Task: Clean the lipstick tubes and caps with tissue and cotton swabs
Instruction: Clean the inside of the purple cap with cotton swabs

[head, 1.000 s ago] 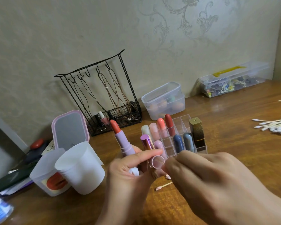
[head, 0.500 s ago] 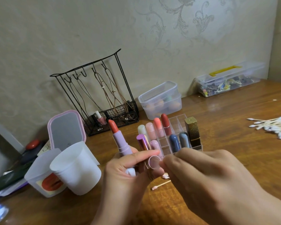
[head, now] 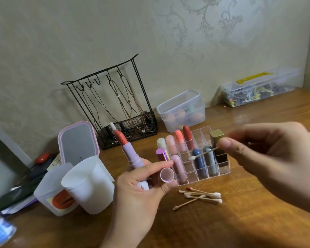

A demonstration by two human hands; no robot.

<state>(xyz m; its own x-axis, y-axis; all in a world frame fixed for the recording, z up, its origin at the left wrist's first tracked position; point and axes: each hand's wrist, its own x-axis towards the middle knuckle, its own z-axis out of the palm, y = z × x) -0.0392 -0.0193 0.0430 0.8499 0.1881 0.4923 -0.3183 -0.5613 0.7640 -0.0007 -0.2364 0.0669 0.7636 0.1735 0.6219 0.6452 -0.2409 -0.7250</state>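
Low in the middle of the frame, the left hand (head: 141,187) grasps two things at once: a lilac lipstick (head: 131,153) standing upright with its orange-red tip bared, and its cap (head: 166,174), pinched under the thumb with the open mouth turned toward the camera. Held that way, the inside of the cap is likely on offer for swabbing while the stick stays clear of the tabletop (head: 258,221). At the right of the frame the right hand (head: 261,151) pinches a cotton swab (head: 202,154) by one end, its white tip pointing left toward the cap but well apart from it (the hand is blurred, so the exact finger hold is hard to read). Between the hands, a clear organizer (head: 220,168) keeps the other lipsticks upright in separate slots. Just below it lie several swabs (head: 200,196), at least one tip stained red, so probably spent ones. No tissue is clearly visible.
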